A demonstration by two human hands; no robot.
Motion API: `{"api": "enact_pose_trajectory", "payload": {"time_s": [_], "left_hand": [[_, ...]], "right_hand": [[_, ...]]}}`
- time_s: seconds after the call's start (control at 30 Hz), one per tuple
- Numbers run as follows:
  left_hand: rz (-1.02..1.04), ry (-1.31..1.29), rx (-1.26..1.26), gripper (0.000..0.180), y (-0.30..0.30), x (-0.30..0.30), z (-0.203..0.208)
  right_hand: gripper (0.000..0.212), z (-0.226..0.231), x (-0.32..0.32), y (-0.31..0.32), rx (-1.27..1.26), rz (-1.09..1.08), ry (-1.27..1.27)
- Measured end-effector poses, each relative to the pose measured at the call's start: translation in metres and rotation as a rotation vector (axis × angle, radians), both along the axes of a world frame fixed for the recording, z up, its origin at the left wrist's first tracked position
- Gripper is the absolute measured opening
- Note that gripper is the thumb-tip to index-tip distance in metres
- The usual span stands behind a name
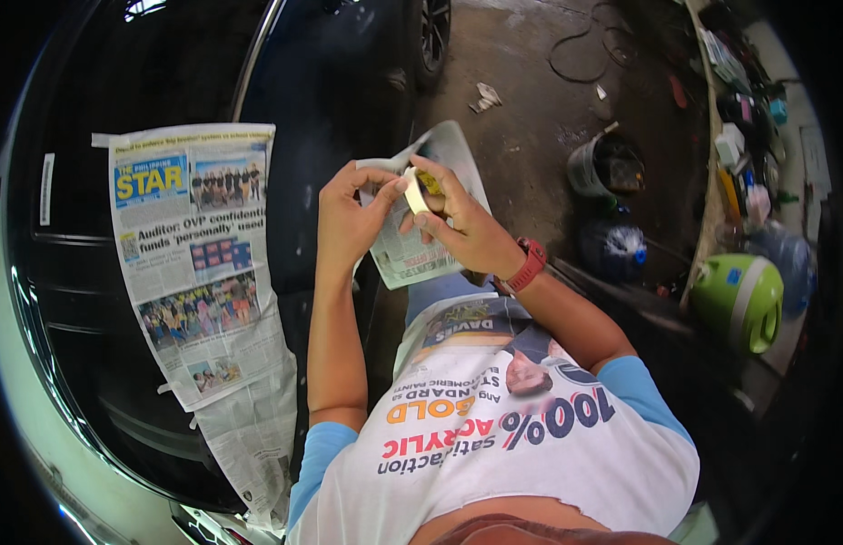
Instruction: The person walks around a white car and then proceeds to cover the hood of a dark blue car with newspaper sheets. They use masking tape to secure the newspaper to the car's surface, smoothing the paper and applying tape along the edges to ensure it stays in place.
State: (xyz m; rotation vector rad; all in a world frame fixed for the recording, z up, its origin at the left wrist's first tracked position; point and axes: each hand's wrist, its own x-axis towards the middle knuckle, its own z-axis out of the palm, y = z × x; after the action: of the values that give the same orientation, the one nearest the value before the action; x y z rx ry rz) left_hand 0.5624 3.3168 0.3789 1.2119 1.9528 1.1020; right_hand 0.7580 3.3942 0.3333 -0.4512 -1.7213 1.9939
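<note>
In front of my body, my right hand (462,224) is closed around a roll of pale masking tape (415,192), with thumb and fingers on its rim. My left hand (353,213) has its thumb and forefinger pinched together at the roll's left side, seemingly on the tape's edge. A loose sheet of newspaper (457,156) hangs just behind and below both hands; what holds it up is hidden by the fingers. To the left, another long newspaper sheet (199,272) lies on the dark, shiny car panel (85,336).
The car's wheel (432,36) shows at the top. On the wet floor to the right are a bucket (590,168), a black hose (576,59) and scraps of paper (485,96). A green container (738,302) stands by the cluttered ledge (712,182).
</note>
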Motion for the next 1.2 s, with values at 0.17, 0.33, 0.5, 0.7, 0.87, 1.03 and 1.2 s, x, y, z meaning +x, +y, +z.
{"api": "enact_pose_trajectory", "payload": {"time_s": [0.17,0.33,0.5,0.7,0.87,1.03,1.2], "left_hand": [[0.070,0.106,0.063,0.022,0.061,-0.020,0.007],[0.065,-0.008,0.091,0.015,0.109,-0.057,0.008],[0.026,0.504,0.226,0.009,0.146,-0.061,0.015],[0.366,0.250,0.157,0.047,0.163,-0.092,0.058],[0.283,0.121,0.015,0.045,0.161,-0.101,0.098],[0.442,0.340,-0.100,0.025,0.189,-0.057,0.149],[0.586,0.414,-0.216,0.022,0.211,-0.056,0.145]], "right_hand": [[0.066,0.010,-0.030,0.066,0.159,0.026,-0.025],[0.052,0.001,-0.071,0.111,0.242,-0.068,0.049],[0.014,-0.013,-0.105,0.173,0.289,-0.013,-0.300],[0.014,-0.029,-0.117,0.234,0.194,-0.104,-0.280],[0.012,-0.063,-0.136,0.279,0.171,0.105,-0.279],[0.010,-0.096,-0.161,0.362,0.467,0.060,-0.142],[0.009,-0.006,-0.163,0.361,0.346,0.307,-0.002]]}}
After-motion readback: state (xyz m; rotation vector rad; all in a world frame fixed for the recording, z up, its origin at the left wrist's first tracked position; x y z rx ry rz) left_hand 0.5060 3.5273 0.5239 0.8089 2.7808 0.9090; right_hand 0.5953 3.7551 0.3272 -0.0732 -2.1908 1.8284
